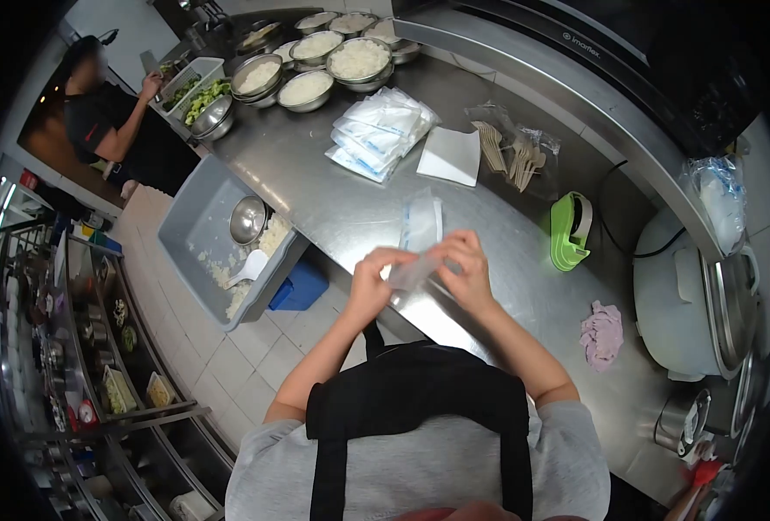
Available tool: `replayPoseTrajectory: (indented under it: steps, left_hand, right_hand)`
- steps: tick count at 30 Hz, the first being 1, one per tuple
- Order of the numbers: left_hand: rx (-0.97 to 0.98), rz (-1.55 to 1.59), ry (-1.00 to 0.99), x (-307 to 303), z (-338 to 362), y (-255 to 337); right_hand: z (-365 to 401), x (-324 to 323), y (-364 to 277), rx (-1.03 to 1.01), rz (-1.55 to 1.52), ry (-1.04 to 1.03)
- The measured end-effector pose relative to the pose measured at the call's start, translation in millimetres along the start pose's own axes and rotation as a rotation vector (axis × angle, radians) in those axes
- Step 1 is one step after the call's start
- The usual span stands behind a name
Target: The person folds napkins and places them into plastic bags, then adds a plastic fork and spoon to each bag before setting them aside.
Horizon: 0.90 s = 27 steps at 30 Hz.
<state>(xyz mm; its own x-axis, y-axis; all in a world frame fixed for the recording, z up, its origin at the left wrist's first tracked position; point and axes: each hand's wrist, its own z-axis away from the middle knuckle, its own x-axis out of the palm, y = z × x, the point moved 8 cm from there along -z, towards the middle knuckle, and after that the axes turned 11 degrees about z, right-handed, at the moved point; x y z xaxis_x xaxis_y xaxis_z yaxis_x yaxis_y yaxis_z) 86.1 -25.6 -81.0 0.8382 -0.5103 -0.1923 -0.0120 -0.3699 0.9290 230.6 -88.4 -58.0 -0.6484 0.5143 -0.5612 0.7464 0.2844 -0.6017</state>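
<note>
Both of my hands are raised over the near edge of the steel counter (506, 221), working on a small translucent plastic bag (411, 273), blurred by motion. My left hand (373, 280) pinches its left side. My right hand (465, 271) grips the other side with bent fingers. Just beyond them lies a clear packet with blue print (422, 219). Farther back is a fanned stack of white packets with blue print (381, 135), and beside it a pile of white napkins (450, 157). Wooden forks and spoons (524, 163) sit in clear bags to the right.
Right of my hands are a green tape dispenser (567, 233), a pink cloth (602, 335) and a large rice cooker (684, 300). Several bowls of rice (359, 61) stand at the back. A grey tub (196, 208) with rice is left. A co-worker (116, 130) stands beyond it.
</note>
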Motion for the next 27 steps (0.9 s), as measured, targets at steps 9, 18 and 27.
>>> replayPoseTrajectory:
  steps: [9, 18, 27]
  left_hand:
    - [-0.345, -0.073, -0.107, 28.3, 64.5, -77.6]
    - [-0.678, 0.347, 0.015, 16.5, 61.0, -119.5]
    - [-0.944, 1.325, 0.075, 80.5, 72.1, -99.8]
  right_hand:
    - [100.5, 52.7, 74.8, 0.584, -0.115, -0.315]
    - [89.1, 52.9, 87.6, 0.733, -0.214, -0.314]
    - [95.2, 59.8, 79.1, 0.728, -0.342, -0.379]
